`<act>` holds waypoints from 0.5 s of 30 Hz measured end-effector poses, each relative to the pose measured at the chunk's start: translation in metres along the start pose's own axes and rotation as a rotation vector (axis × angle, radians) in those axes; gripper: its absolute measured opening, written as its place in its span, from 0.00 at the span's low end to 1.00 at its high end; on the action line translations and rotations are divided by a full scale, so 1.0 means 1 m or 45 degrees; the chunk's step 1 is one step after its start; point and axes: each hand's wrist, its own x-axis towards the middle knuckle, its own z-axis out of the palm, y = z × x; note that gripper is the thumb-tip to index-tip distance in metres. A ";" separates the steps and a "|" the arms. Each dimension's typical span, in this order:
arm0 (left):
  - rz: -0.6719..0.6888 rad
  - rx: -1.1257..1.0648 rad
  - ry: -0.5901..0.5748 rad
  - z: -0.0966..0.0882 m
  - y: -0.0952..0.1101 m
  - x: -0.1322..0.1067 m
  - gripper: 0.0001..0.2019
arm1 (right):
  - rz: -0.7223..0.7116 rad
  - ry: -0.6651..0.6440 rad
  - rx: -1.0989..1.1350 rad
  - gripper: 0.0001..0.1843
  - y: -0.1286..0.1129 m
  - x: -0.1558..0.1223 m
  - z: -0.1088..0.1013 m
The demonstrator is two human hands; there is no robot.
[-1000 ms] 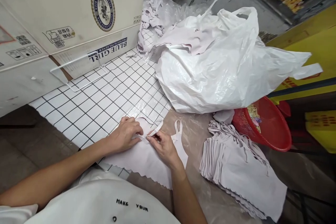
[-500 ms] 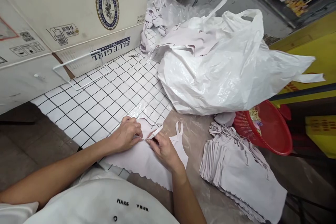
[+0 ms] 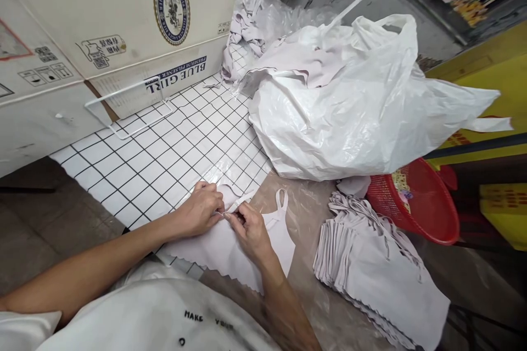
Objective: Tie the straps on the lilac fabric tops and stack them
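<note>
A pale lilac strappy top point(image 3: 230, 255) with a scalloped hem lies flat in front of me at the table's near edge. My left hand point(image 3: 201, 209) is closed in a pinch on the edge of the top near one shoulder strap. Beside it, my right hand point(image 3: 249, 227) pinches the same strap from the other side, the fingertips of both hands nearly meeting. The other strap point(image 3: 281, 200) stands as a loop at the right. What exactly sits between the fingertips is too small to see.
A stack of similar tops point(image 3: 379, 271) lies at the right. Behind it are a red plastic basket point(image 3: 432, 203) and a bulging white plastic bag point(image 3: 341, 126) holding more fabric. A cardboard box point(image 3: 123, 22) stands at the back left on the checked tablecloth point(image 3: 197, 131), with a white wire frame point(image 3: 142, 132) against it.
My right hand has shifted slightly left and up, closing in on my left fingertips, and the strap lies lower beneath it. My left hand stays almost in place.
</note>
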 end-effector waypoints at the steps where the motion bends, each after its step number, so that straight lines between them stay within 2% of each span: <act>1: -0.011 0.002 0.023 0.000 0.001 -0.001 0.05 | 0.025 0.009 0.029 0.12 -0.003 0.000 -0.001; 4: -0.096 0.092 0.213 -0.006 0.004 -0.015 0.04 | 0.120 0.075 0.051 0.08 -0.008 -0.014 -0.014; 6: -0.205 0.227 0.383 -0.013 0.003 -0.033 0.07 | 0.246 0.194 -0.010 0.10 -0.004 -0.039 -0.028; 8: -0.317 0.350 0.475 -0.020 0.002 -0.057 0.11 | 0.448 0.360 -0.098 0.13 0.005 -0.075 -0.041; 10: -0.394 0.422 0.451 -0.025 0.002 -0.080 0.16 | 0.698 0.498 -0.168 0.17 0.016 -0.115 -0.046; 12: -0.427 0.458 0.371 -0.025 0.002 -0.097 0.18 | 0.904 0.579 -0.214 0.20 0.021 -0.150 -0.043; 15: -0.445 0.450 0.256 -0.020 0.005 -0.107 0.18 | 0.989 0.601 -0.254 0.18 0.018 -0.175 -0.028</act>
